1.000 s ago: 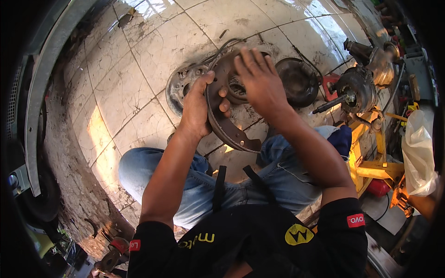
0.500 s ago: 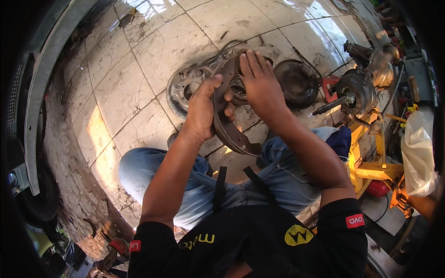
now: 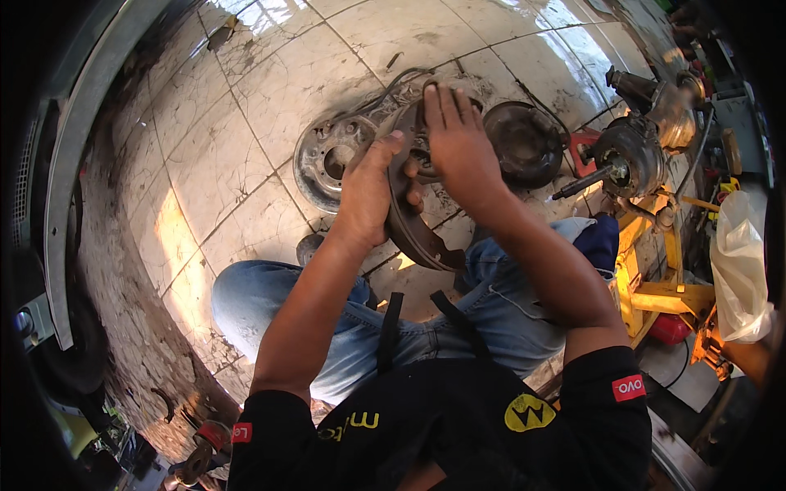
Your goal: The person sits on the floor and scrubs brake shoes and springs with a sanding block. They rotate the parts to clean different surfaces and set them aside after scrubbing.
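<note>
A dark brown curved brake shoe (image 3: 419,244) is raised above the tiled floor, between my knees and the parts beyond. My left hand (image 3: 370,184) is closed around its left side, the thumb along the near face and fingertips curling through to the inner edge. My right hand (image 3: 463,151) lies against the shoe's upper end with its fingers stretched out flat; what is under the palm is hidden. Behind the hands on the floor are a round silvery backing plate (image 3: 309,168) with holes and, to the right, a dark round drum-like part (image 3: 522,146).
On the right a hub assembly (image 3: 630,155) with a protruding shaft stands by a yellow metal stand (image 3: 651,299). Beside them hangs a clear plastic bag (image 3: 737,266). A dark cable (image 3: 540,102) runs near the drum-like part. Along the left is a long grey metal rail (image 3: 61,164).
My left hand has shifted slightly right along with the brake shoe, whose face is turned more edge-on. My right hand stays flat against the upper end, moved only a little.
</note>
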A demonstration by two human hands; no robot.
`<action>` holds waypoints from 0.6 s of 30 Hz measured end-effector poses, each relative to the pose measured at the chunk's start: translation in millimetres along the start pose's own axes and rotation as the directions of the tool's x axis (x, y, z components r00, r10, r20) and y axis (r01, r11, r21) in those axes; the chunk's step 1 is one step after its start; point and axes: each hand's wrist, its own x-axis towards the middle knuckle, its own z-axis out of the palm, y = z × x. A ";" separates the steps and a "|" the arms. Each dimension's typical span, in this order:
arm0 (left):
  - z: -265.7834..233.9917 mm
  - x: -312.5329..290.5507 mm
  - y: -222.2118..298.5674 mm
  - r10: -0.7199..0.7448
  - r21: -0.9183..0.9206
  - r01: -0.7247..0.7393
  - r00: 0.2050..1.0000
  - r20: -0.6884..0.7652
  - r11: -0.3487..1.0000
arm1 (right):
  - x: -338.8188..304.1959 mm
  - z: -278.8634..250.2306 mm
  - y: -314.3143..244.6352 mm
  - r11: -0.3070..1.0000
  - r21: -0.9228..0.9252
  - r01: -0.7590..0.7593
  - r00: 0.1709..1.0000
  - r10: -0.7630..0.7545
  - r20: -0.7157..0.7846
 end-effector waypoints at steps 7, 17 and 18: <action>4.8 -3.0 -2.0 -0.026 0.040 0.026 1.000 -0.017 0.999 | 5.8 -0.3 8.6 0.997 -0.064 -0.038 0.997 0.042 0.058; -0.9 0.2 -1.4 -0.041 -0.052 0.040 0.999 -0.023 0.998 | -3.9 2.2 -3.9 1.000 -0.024 0.008 1.000 -0.008 0.023; -2.2 0.1 -0.9 -0.047 -0.071 0.045 0.999 -0.020 0.996 | -3.7 2.5 -4.0 1.000 -0.022 0.015 1.000 -0.014 0.028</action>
